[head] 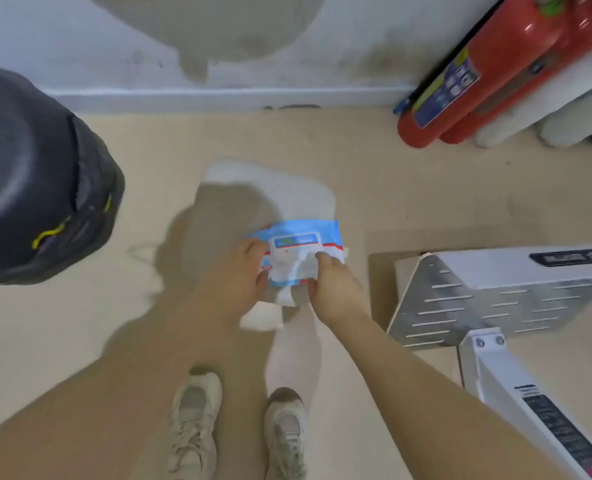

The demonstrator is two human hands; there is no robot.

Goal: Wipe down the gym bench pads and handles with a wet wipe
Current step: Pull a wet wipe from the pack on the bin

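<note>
The pack of wet wipes (299, 252) is held in the air over the floor (374, 188), between the two hands and above the shoes — the left hand (244, 271) grips its left edge with fingers curled around it, while the right hand (332, 289) pinches a wipe (296, 271) at the opening in the pack's face. A soft foil pack like this should be light and squashy, likely slick, so it is best held by its edge as now; the wipe looks thin, limp and damp, best drawn by a pinched corner. Counted: one pack, one wipe coming out, two red fire extinguishers (488, 71) against the wall, one dark bag (38, 181) at the left, two shoes (194, 427), and a white metal frame (495, 292) at the right edge, probably the bench's.
</note>
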